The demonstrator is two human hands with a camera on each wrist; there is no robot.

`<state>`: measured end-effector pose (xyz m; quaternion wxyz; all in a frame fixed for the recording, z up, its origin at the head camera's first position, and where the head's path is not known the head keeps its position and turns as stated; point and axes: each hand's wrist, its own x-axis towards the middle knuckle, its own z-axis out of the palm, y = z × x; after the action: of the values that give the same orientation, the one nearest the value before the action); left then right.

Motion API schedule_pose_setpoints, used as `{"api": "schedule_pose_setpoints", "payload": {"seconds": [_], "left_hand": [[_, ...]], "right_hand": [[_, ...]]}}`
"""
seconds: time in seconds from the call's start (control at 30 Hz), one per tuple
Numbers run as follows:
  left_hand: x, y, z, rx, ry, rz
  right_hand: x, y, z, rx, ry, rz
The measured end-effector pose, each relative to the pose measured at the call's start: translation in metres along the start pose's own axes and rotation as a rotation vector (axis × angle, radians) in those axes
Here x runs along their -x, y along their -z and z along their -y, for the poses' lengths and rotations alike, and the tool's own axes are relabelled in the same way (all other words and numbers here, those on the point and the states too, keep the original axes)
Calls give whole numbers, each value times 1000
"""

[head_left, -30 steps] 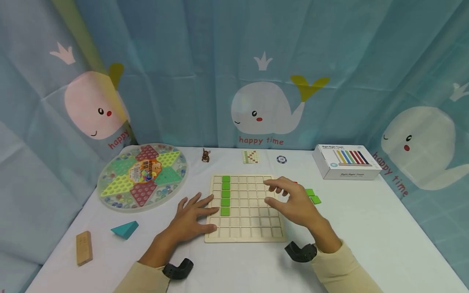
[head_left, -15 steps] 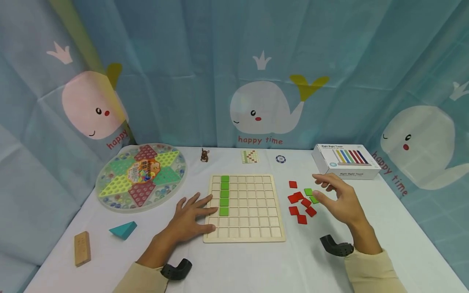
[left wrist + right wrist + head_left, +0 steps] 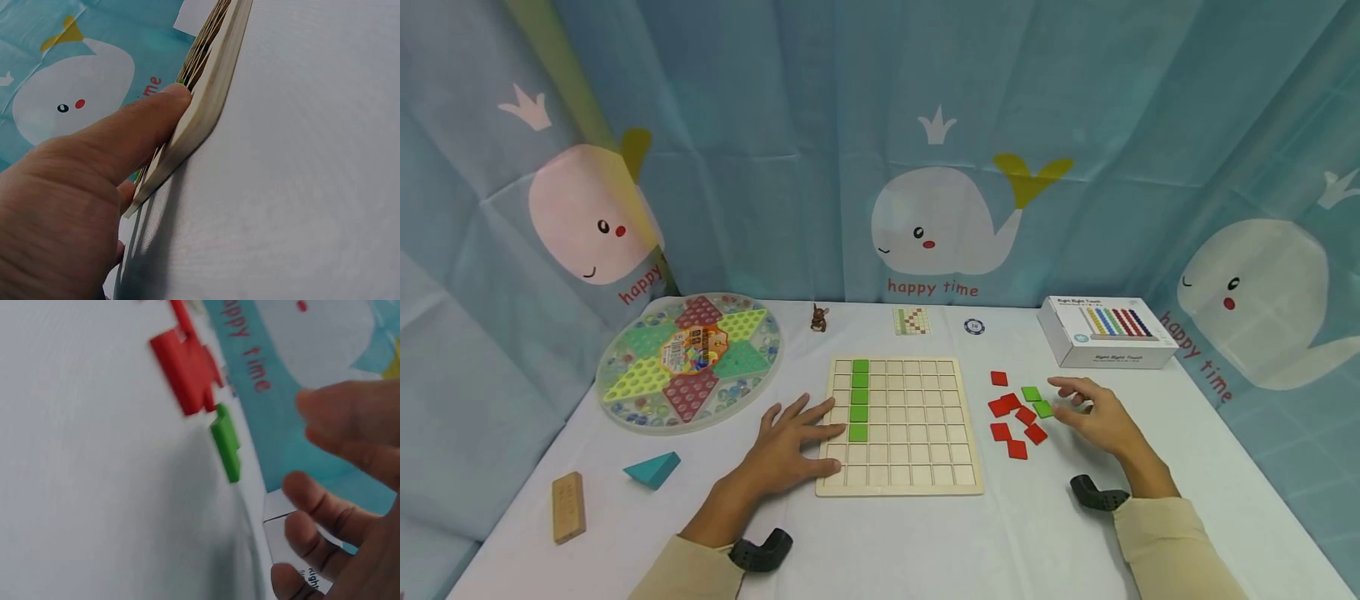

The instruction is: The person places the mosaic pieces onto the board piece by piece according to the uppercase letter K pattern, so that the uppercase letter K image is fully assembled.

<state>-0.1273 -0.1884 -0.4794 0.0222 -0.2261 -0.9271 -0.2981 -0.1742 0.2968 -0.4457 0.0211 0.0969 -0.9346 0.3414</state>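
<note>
A wooden grid board (image 3: 917, 454) lies flat at the table's middle, with several green square tiles (image 3: 859, 414) in one column near its left side. The left hand (image 3: 790, 446) rests at the board's left edge with fingers spread; in the left wrist view its thumb (image 3: 150, 119) touches the board's rim (image 3: 200, 119). To the right of the board lie two loose green tiles (image 3: 1042, 409) and several red square tiles (image 3: 1017, 450). Beside the green ones hovers the right hand (image 3: 1105, 421), fingers loosely bent, thumb and forefinger apart, nothing between them. The right wrist view shows a gap between that hand and the green tile (image 3: 226, 447).
A round Chinese checkers board (image 3: 692, 417) lies at the left. Nearby are a teal wedge (image 3: 653, 471) and a wooden block (image 3: 568, 508). Along the back stand a small figurine (image 3: 818, 318), a pattern card (image 3: 912, 322), a poker chip (image 3: 974, 327) and a white box (image 3: 1108, 333).
The right hand has moved from over the board's right side to the right of the loose tiles, and lower, uncovering the red ones. The left hand stays in place.
</note>
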Motion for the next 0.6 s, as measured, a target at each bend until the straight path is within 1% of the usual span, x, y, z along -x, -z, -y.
{"api": "schedule_pose_setpoints", "payload": {"seconds": [0.1,0.17,0.33,0.5,0.6], "left_hand": [[0,0,-1,2,-4,-3],[0,0,-1,2,-2,1],[0,1,-1,-1,6,8],[0,0,0,-3,10,6],[0,-1,0,-2,4,7]], "right_hand": [[-3,-1,-4,50,-10,43],[-4,-2,-6,81,-33,69],[-7,-4,-7,150,-61,124],[-8,-5,-7,179,-54,140],[-4,-4,-7,210,-50,129]]}}
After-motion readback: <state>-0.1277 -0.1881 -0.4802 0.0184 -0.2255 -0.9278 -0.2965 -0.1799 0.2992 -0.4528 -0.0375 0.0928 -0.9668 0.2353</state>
